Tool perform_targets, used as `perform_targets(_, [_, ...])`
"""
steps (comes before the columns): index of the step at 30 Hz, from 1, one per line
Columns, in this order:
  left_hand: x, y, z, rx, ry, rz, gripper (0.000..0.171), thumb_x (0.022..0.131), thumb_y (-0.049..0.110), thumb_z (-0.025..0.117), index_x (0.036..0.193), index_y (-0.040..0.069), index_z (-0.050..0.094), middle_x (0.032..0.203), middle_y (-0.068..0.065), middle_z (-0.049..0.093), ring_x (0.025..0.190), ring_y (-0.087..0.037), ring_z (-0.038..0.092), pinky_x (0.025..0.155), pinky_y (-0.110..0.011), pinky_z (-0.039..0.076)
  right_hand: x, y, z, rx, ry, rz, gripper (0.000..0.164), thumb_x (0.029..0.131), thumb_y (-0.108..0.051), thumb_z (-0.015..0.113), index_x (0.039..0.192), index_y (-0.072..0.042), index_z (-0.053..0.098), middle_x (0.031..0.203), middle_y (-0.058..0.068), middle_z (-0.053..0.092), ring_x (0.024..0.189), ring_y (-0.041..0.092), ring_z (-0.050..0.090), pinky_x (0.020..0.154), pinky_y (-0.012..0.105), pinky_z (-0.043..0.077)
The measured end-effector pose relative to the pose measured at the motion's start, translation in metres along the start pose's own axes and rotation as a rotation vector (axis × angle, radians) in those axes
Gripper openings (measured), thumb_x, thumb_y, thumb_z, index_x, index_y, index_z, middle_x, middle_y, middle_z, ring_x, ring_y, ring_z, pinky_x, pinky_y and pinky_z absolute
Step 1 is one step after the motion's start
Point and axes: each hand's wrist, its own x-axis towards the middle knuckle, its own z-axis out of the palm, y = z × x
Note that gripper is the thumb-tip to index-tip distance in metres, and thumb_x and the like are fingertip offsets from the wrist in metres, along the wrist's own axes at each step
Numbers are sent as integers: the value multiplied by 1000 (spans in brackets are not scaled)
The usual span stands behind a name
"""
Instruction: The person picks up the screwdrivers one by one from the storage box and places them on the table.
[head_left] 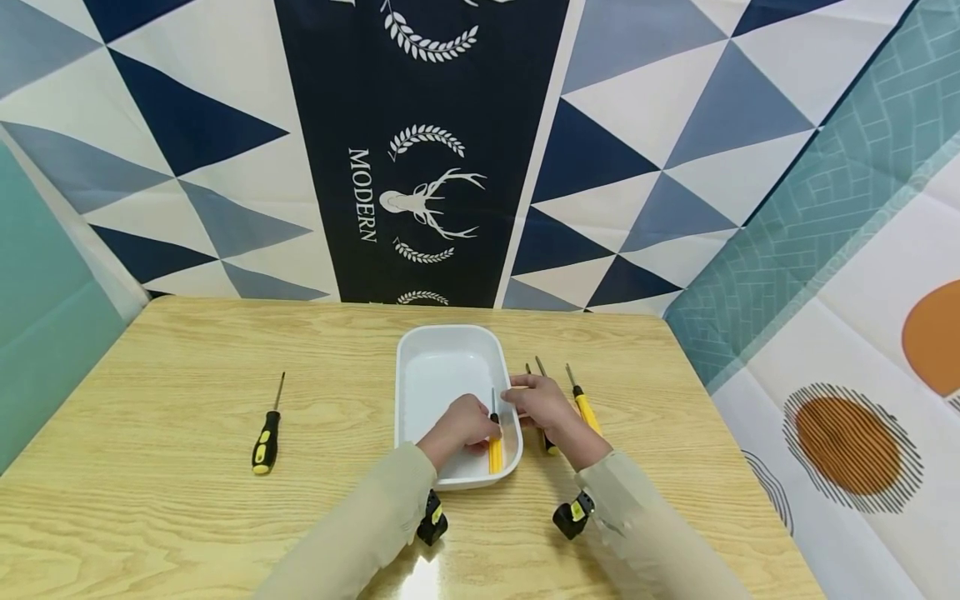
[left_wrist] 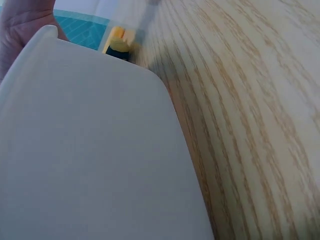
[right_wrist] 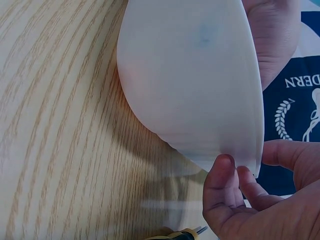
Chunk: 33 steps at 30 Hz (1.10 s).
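Note:
In the head view, a white rectangular tray (head_left: 450, 358) stands on the wooden table. My left hand (head_left: 465, 423) reaches inside it, fingers curled on a screwdriver (head_left: 495, 457) with a yellow handle, black collar and thin shaft pointing away from me. Part of the handle is hidden by that hand. At the tray's right side, my right hand (head_left: 542, 404) pinches the rim; the right wrist view shows its fingers (right_wrist: 220, 187) against the outer wall. The tray's wall (left_wrist: 100, 140) fills much of the left wrist view.
Right of the tray lie a yellow-handled screwdriver (head_left: 587, 410) and a black-and-yellow one (head_left: 551, 447), partly under my right hand, with another shaft tip (head_left: 528, 368) beside them. Far left lies a black-and-yellow screwdriver (head_left: 266, 442). A patterned cloth (head_left: 427, 167) hangs behind the table.

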Motion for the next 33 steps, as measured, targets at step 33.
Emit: perform_targets(33, [-8,-8,-1,-74,12,78,23,78,12,67,63,10,50,56,2,46,48,-10,48,44,-17,42,-1,1,-1,8,-20,-18,42,92,-13,55,131,2,48,102,19,65,80,20,65,68,34,57])
